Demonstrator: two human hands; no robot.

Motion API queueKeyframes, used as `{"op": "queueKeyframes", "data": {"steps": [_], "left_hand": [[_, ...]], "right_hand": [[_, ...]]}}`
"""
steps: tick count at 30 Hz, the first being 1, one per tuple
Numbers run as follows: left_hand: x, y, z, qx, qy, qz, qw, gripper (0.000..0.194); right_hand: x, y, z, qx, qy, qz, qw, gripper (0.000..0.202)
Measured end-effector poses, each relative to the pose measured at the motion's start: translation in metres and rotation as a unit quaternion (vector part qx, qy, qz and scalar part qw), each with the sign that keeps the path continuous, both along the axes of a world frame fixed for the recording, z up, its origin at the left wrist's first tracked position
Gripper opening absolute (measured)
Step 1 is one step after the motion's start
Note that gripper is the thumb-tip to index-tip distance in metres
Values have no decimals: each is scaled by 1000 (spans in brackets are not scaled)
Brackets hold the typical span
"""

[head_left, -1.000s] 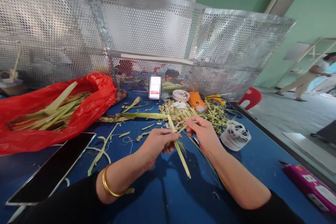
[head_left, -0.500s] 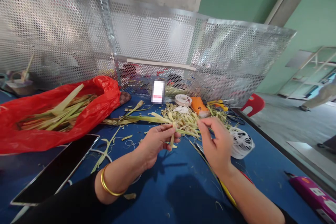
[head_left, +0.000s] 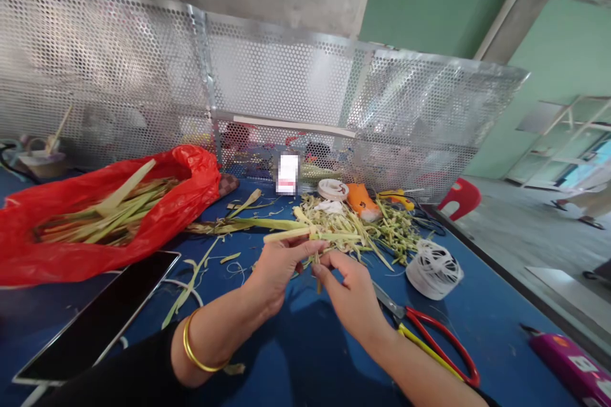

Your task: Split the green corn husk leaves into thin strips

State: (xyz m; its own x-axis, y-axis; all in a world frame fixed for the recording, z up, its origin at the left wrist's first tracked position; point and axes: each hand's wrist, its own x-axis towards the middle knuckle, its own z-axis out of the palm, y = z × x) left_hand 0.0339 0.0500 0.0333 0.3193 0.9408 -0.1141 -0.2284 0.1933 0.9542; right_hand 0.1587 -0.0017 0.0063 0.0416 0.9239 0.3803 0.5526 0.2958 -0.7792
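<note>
Between my hands is a small cross-shaped bundle of pale green dried leaf strips [head_left: 312, 233], its arms pointing left, right and down. My left hand [head_left: 285, 265] pinches it near the crossing with thumb and fingers. Close against it on the right, my right hand [head_left: 344, 283] has thumb and forefinger closed on the strip end that hangs down. Scissors [head_left: 432, 337] with one red and one yellow handle lie beside my right forearm, which hides part of them. Behind my hands spreads a heap of leaf scraps [head_left: 344, 226].
On the left, a red plastic bag [head_left: 200, 172] of leaf strips lies near a dark tablet [head_left: 100, 311]. A white string roll [head_left: 435, 270], a tape roll [head_left: 333, 189], an orange packet [head_left: 363, 200] and a purple box [head_left: 568, 362] are rightward. A perforated metal screen [head_left: 281, 70] stands behind.
My right hand has moved left and down from a raised position to meet the bundle at my left hand. The scissors now show more fully. The view has tilted slightly upward.
</note>
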Motion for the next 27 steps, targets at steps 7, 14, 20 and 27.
{"op": "queueKeyframes", "data": {"steps": [7, 14, 20, 27], "left_hand": [[-1, -3, 6, 22, -13, 34, 999, 18], [0, -8, 4, 2, -43, 33, 999, 32], [-5, 2, 4, -1, -28, -4, 1000, 21], [-8, 6, 7, 18, -33, -51, 998, 10]], "right_hand": [[-9, -9, 0, 0, -19, 5, 1000, 23], [-14, -13, 1, 102, -105, 26, 989, 23], [-11, -17, 10, 154, -227, -2, 962, 19], [20, -4, 24, 236, -336, -142, 901, 14]]}}
